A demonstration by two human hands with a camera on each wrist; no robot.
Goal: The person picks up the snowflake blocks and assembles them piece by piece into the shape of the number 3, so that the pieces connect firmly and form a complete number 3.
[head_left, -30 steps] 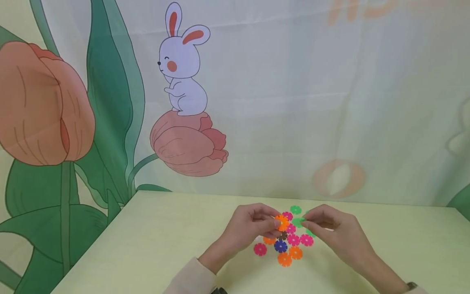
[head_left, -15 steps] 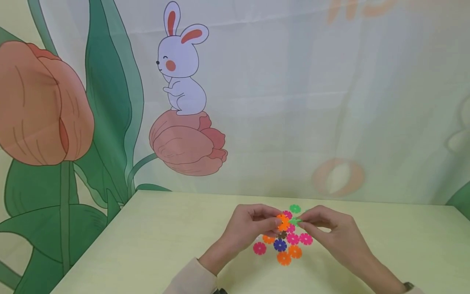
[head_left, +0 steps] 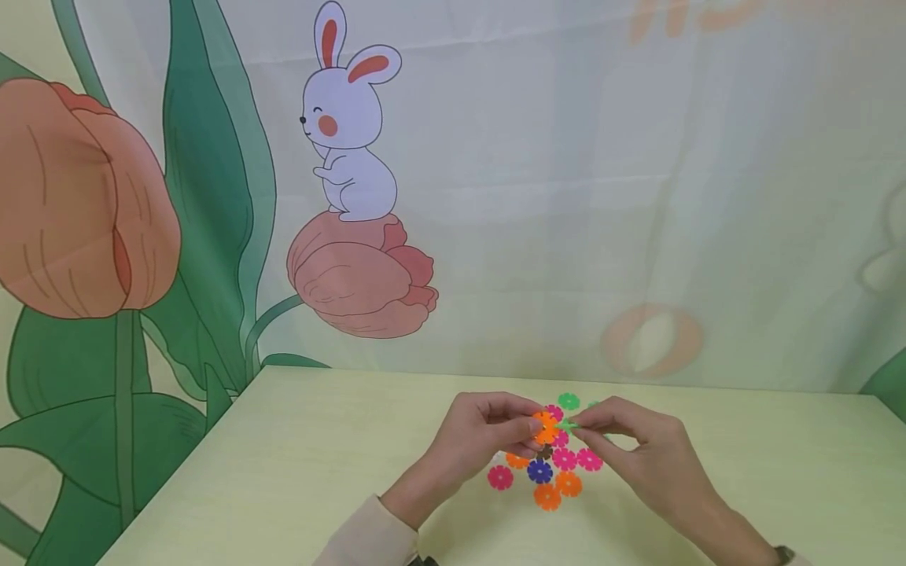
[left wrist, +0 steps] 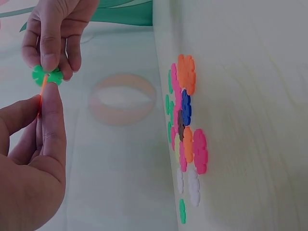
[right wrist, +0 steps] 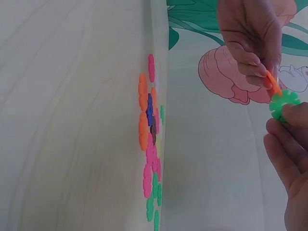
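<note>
My left hand (head_left: 481, 432) pinches an orange snowflake disc (head_left: 546, 428) between thumb and fingers, its notched face showing in the head view. Opposite it, my right hand (head_left: 640, 440) pinches a green snowflake disc (head_left: 565, 425), seen nearly edge-on there. Both wrist views show the two discs meeting at their rims, roughly at right angles: the green disc (left wrist: 48, 75) faces the left wrist camera while the orange disc (left wrist: 43, 91) is edge-on. How deep the notches are slotted together I cannot tell. Both hands are raised above the table.
Below the hands, loose discs lie on the pale yellow table (head_left: 318, 464): several pink (head_left: 500, 477) and orange (head_left: 547, 497) ones, a blue disc (head_left: 540, 472), a brown disc (head_left: 544, 452) and green ones (head_left: 569, 401). White discs (left wrist: 193, 186) show in the left wrist view. A printed curtain (head_left: 510, 196) hangs behind.
My right hand has moved slightly left, bringing the green disc against the orange one and turning it from face-up to nearly edge-on. My left hand has stayed almost still.
</note>
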